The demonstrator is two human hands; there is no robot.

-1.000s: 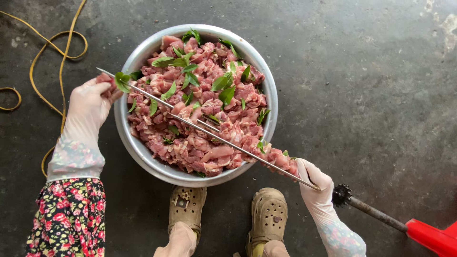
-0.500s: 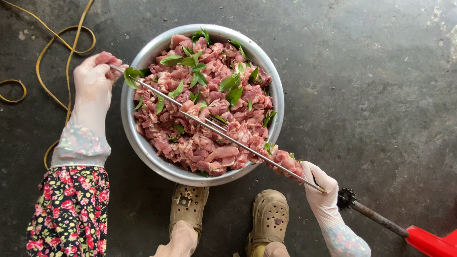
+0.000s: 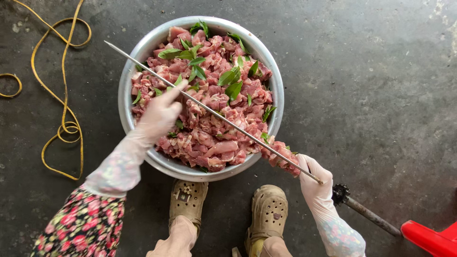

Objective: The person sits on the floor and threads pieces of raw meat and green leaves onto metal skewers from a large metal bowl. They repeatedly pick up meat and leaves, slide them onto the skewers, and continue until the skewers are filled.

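steel thin long skewer is clamped in the gloved right hand; the gloved left hand, fingers apart, reaches above the round metal bowl of raw meat.

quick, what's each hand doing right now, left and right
Left hand: open, fingers out over the meat in the bowl, holding nothing.
Right hand: closed on the skewer.

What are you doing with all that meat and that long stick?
A gloved right hand holds a long metal skewer by its lower end, with a few meat pieces threaded near it. The gloved left hand reaches into a big metal bowl of raw meat chunks and green leaves on the dark floor.
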